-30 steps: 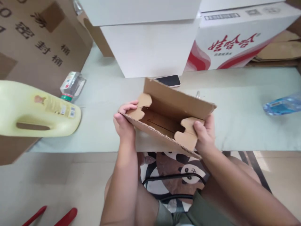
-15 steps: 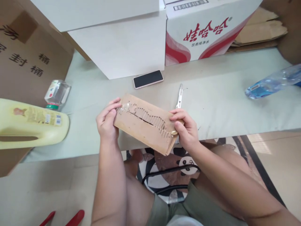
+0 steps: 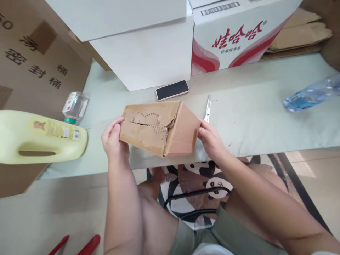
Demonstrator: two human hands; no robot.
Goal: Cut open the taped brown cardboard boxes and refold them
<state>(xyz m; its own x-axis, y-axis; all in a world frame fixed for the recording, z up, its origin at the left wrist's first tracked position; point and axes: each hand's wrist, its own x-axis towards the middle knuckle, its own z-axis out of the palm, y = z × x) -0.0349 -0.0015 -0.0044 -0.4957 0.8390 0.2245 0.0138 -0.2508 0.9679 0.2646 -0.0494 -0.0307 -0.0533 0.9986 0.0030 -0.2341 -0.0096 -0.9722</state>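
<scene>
A brown cardboard box (image 3: pixel 143 136) with a torn strip and a slit along its face is held above the table's front edge, its right end tilted into view. My left hand (image 3: pixel 114 136) grips its left end, thumb in front. My right hand (image 3: pixel 211 140) has its fingers closed on the far edge of the right end. Just beyond my right hand lies a white utility knife (image 3: pixel 208 109) on the table. Behind the box rests a phone (image 3: pixel 172 90), dark screen up.
On the pale-covered table (image 3: pixel 244 113) stand white cartons (image 3: pixel 148 53) and a red-and-white carton (image 3: pixel 233 42) at the back. A yellow jug (image 3: pixel 66 141) and a small clear bottle (image 3: pixel 77 106) are left, a water bottle (image 3: pixel 305 97) right.
The box has been turned so its right end now shows, and its torn face points more to the left. My right hand has shifted from the face to the far right edge. The view has shifted slightly.
</scene>
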